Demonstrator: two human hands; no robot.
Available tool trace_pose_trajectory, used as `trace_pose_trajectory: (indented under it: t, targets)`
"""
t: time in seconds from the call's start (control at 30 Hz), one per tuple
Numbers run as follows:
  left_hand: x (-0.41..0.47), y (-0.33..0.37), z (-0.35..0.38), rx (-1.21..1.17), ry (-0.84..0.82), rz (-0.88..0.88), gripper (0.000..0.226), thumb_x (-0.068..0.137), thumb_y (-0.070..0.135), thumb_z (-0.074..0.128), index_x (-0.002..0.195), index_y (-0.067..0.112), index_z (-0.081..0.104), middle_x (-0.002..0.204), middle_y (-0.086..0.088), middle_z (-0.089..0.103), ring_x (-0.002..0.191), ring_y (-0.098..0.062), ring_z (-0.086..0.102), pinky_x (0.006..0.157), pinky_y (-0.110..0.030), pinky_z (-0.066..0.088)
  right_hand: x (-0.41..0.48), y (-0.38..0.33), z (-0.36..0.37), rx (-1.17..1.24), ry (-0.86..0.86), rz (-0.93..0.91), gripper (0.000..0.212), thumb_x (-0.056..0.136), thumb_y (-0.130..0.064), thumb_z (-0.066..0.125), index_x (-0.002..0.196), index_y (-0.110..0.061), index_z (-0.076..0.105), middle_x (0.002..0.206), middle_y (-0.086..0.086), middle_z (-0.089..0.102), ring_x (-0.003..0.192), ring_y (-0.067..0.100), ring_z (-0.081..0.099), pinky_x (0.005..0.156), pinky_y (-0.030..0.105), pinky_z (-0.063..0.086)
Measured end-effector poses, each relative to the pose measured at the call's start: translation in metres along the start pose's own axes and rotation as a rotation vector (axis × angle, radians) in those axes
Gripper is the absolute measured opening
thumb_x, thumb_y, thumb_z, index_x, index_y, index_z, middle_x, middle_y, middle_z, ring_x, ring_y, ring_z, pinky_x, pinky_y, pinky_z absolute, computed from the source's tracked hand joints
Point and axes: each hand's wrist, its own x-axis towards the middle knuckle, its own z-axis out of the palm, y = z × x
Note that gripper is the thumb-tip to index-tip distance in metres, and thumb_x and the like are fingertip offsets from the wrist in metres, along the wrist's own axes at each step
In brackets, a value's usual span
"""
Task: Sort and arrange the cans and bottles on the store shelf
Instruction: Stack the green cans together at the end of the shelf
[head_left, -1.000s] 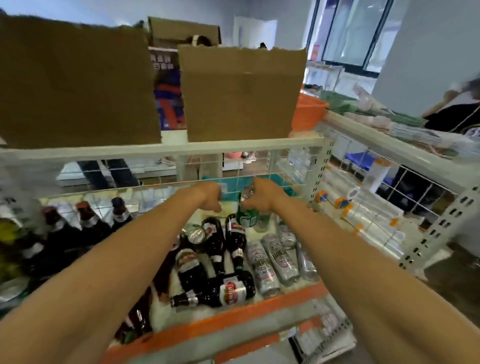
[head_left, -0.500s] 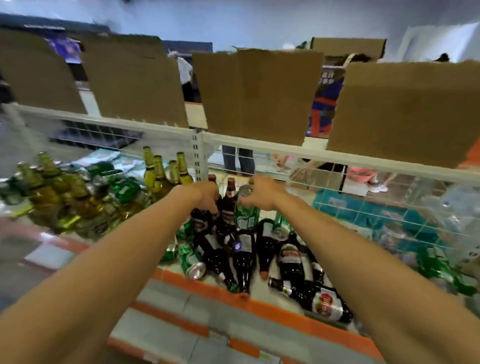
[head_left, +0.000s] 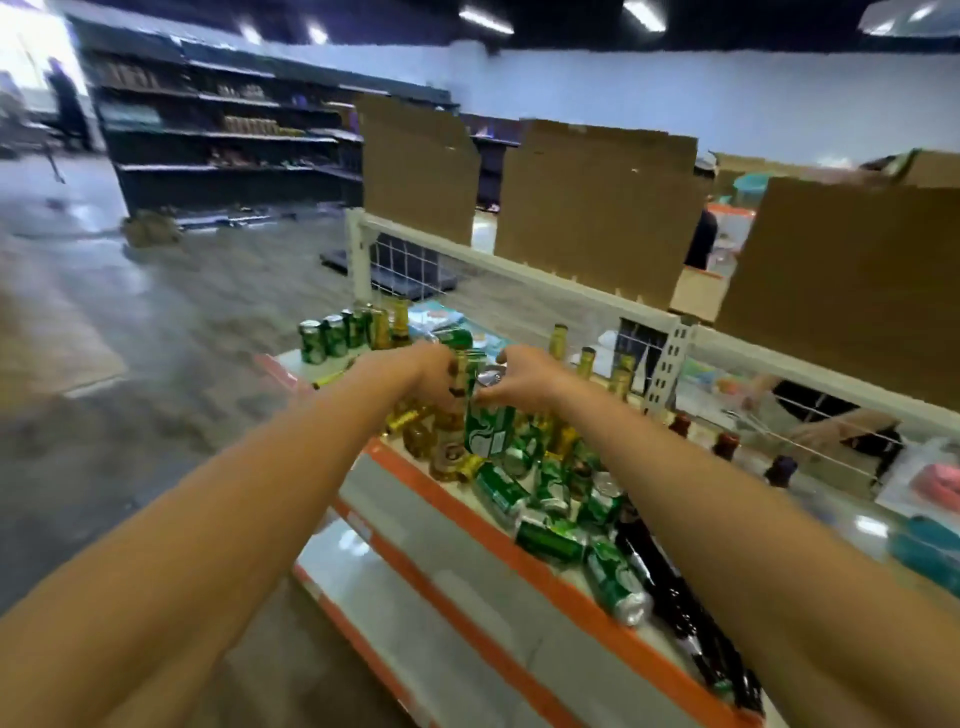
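My right hand (head_left: 522, 379) grips the top of a green can (head_left: 488, 428) and holds it upright above the shelf. My left hand (head_left: 423, 371) is closed at the gold-foiled neck of an amber bottle (head_left: 448, 447), right beside the can. Below them, green cans (head_left: 501, 491) and gold-necked bottles lie jumbled on the orange-edged shelf (head_left: 457, 519). A row of upright green cans (head_left: 332, 335) stands at the shelf's far left end. Dark bottles (head_left: 675, 597) lie near my right forearm.
Cardboard sheets (head_left: 592, 202) stand on the upper shelf above a wire mesh back (head_left: 405, 260). Another person's hand (head_left: 826, 434) reaches in behind the mesh on the right. Open floor (head_left: 156, 312) lies to the left, with dark shelving (head_left: 223, 135) across the aisle.
The view has swung left along the shelf. Both hands have moved together, with the green can, from the silver cans and dark bottles to the section of green cans and gold-necked bottles.
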Motion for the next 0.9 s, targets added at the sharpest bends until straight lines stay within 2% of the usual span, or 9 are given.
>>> trace_pose_trajectory:
  t: [0.13, 0.2, 0.3, 0.37, 0.47, 0.6, 0.73, 0.83, 0.9]
  targets:
    - [-0.015, -0.102, -0.024, -0.058, -0.001, -0.068, 0.057, 0.073, 0.027, 0.082, 0.125, 0.018, 0.061, 0.117, -0.003, 0.065, 0.104, -0.025, 0.062, 0.093, -0.04, 0.054, 0.055, -0.083, 0.033, 0.008, -0.024, -0.089, 0.049, 0.073, -0.052, 0.074, 0.105, -0.019, 0.059, 0.103, 0.003, 0.065, 0.089, 0.02, 0.062, 0.079, 0.04, 0.055]
    - [-0.023, -0.149, -0.029, -0.096, -0.033, -0.088, 0.068, 0.064, 0.037, 0.086, 0.125, 0.022, 0.061, 0.115, 0.0, 0.064, 0.1, -0.023, 0.063, 0.092, -0.042, 0.054, 0.076, -0.126, 0.047, 0.01, -0.046, -0.15, 0.048, 0.073, -0.052, 0.076, 0.104, -0.021, 0.058, 0.101, 0.001, 0.064, 0.088, 0.018, 0.062, 0.075, 0.038, 0.055]
    - [-0.023, -0.217, -0.021, -0.206, -0.056, -0.119, 0.091, 0.043, 0.056, 0.083, 0.126, 0.029, 0.057, 0.12, 0.004, 0.062, 0.102, -0.022, 0.063, 0.089, -0.044, 0.057, 0.099, -0.184, 0.063, 0.017, -0.078, -0.212, 0.036, 0.078, -0.042, 0.077, 0.095, -0.017, 0.057, 0.091, 0.003, 0.061, 0.081, 0.021, 0.059, 0.061, 0.033, 0.046]
    - [-0.027, -0.25, -0.016, -0.293, -0.022, -0.136, 0.09, 0.036, 0.061, 0.08, 0.119, 0.032, 0.059, 0.116, 0.004, 0.064, 0.101, -0.021, 0.064, 0.084, -0.044, 0.059, 0.118, -0.215, 0.073, 0.048, -0.107, -0.236, 0.038, 0.079, -0.038, 0.077, 0.101, -0.013, 0.059, 0.095, 0.007, 0.064, 0.085, 0.023, 0.062, 0.069, 0.04, 0.051]
    - [-0.032, -0.286, -0.012, -0.419, 0.05, -0.169, 0.079, 0.053, 0.049, 0.086, 0.123, 0.03, 0.056, 0.115, 0.006, 0.064, 0.101, -0.016, 0.062, 0.073, -0.033, 0.057, 0.149, -0.252, 0.088, 0.08, -0.126, -0.286, 0.051, 0.074, -0.041, 0.079, 0.11, -0.012, 0.058, 0.099, 0.008, 0.066, 0.091, 0.025, 0.065, 0.082, 0.046, 0.056]
    - [-0.017, -0.334, 0.0, -0.518, 0.188, -0.212, 0.087, 0.05, 0.052, 0.085, 0.128, 0.033, 0.052, 0.116, 0.009, 0.065, 0.105, -0.015, 0.062, 0.097, -0.041, 0.05, 0.191, -0.284, 0.106, 0.077, -0.154, -0.323, 0.061, 0.077, -0.04, 0.08, 0.122, -0.007, 0.055, 0.11, 0.011, 0.064, 0.1, 0.027, 0.061, 0.091, 0.047, 0.053]
    - [0.022, -0.371, -0.001, -0.567, 0.261, -0.261, 0.06, 0.068, 0.031, 0.087, 0.119, 0.025, 0.057, 0.111, 0.003, 0.066, 0.102, -0.016, 0.062, 0.093, -0.034, 0.049, 0.253, -0.297, 0.118, 0.065, -0.196, -0.356, 0.086, 0.079, -0.04, 0.078, 0.148, -0.008, 0.036, 0.131, 0.014, 0.056, 0.115, 0.028, 0.056, 0.099, 0.044, 0.049]
    - [0.061, -0.39, -0.009, -0.548, 0.272, -0.25, 0.053, 0.068, 0.03, 0.087, 0.113, 0.022, 0.06, 0.106, 0.001, 0.067, 0.1, -0.018, 0.063, 0.09, -0.036, 0.052, 0.304, -0.296, 0.119, 0.075, -0.267, -0.358, 0.09, 0.081, -0.045, 0.076, 0.152, -0.014, 0.03, 0.14, 0.013, 0.05, 0.119, 0.027, 0.054, 0.101, 0.042, 0.047]
    - [0.099, -0.404, -0.018, -0.539, 0.293, -0.25, 0.057, 0.069, 0.028, 0.087, 0.119, 0.021, 0.059, 0.109, -0.002, 0.066, 0.102, -0.021, 0.063, 0.091, -0.039, 0.053, 0.351, -0.295, 0.116, 0.082, -0.281, -0.32, 0.083, 0.086, -0.056, 0.067, 0.149, -0.012, 0.035, 0.14, 0.013, 0.051, 0.12, 0.028, 0.053, 0.099, 0.039, 0.046]
